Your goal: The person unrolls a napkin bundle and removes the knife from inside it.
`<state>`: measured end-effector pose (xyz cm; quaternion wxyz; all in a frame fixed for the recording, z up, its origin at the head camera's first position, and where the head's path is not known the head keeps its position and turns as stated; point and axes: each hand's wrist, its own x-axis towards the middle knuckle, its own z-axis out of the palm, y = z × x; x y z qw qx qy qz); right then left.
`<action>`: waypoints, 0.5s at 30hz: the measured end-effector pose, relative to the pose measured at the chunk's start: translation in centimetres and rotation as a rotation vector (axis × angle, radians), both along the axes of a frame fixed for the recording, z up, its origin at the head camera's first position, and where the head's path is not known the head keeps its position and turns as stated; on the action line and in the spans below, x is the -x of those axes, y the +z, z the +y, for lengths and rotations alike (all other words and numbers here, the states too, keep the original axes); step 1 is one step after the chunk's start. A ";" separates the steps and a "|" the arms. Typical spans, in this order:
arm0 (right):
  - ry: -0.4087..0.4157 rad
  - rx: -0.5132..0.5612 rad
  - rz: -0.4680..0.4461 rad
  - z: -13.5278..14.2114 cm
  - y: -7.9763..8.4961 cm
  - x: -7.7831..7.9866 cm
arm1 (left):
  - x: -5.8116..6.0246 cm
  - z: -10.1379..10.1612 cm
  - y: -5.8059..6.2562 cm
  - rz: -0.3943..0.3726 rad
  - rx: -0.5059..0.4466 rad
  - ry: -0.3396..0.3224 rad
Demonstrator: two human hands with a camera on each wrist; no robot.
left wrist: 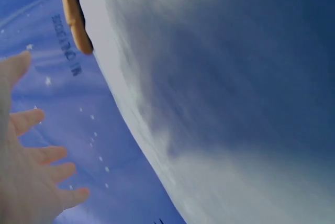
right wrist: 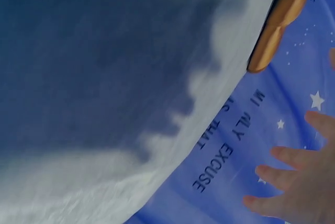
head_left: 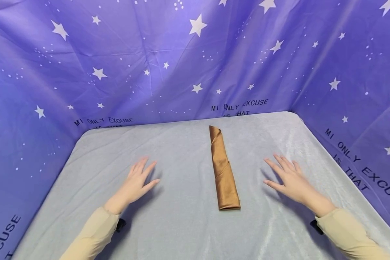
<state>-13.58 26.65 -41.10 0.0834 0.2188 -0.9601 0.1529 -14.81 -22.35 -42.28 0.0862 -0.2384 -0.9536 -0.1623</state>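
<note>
A long folded piece of shiny brown satin cloth (head_left: 225, 173) lies on the grey table cover, its narrow end pointing away and its wide folded end toward me. To its left my left hand (head_left: 134, 186) hovers over the table with fingers spread, holding nothing. On the other side my right hand (head_left: 290, 180) is likewise spread, empty and apart from the cloth. Both wrist views show the brown cloth (left wrist: 75, 17) near the table's far edge, with the left fingers in one and the right hand (right wrist: 303, 182) in the other.
A grey velvety cover (head_left: 182, 231) spreads over the table, with faint creases. Purple curtains (head_left: 169, 43) with white stars and black lettering stand along the back and both sides. Dark wrist devices (head_left: 316, 227) sit under the beige sleeves (head_left: 347, 231).
</note>
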 end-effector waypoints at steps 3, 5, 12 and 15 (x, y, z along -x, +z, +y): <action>0.028 0.028 0.005 -0.6 -0.1 0.0 | 0.5 1.2 0.1 0.000 0.003 -0.034; 0.045 0.042 0.003 -1.0 -0.2 0.0 | 0.8 2.0 0.2 -0.003 -0.003 -0.056; 0.069 0.094 -0.022 -2.5 -0.6 -0.4 | 2.2 4.7 0.1 -0.041 -0.047 -0.108; 0.074 0.129 -0.042 -3.1 -1.0 -0.6 | 2.8 5.7 -0.1 -0.060 -0.066 -0.116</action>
